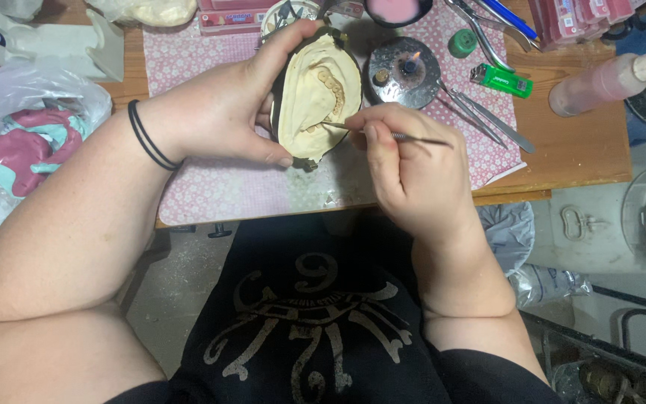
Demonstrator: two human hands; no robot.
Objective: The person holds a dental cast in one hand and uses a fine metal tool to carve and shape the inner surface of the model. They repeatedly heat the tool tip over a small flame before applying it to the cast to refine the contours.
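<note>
A dental workshop: plaster jaw cast (319,97), spirit burner (405,71), metal tools (487,116) on a cluttered bench (577,150).

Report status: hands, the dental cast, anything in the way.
Left hand grips dental cast. Right hand holds thin metal carving tool, tip on the cast's ridge. Lit burner close behind; nothing blocking.

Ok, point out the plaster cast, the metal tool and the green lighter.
Plaster cast (309,112): head view, on the smooth cream plaster below the teeth.
Metal tool (420,140): head view, on the thin shaft jutting past the right hand's fingers.
Green lighter (504,81): head view, on the middle of its body.
</note>
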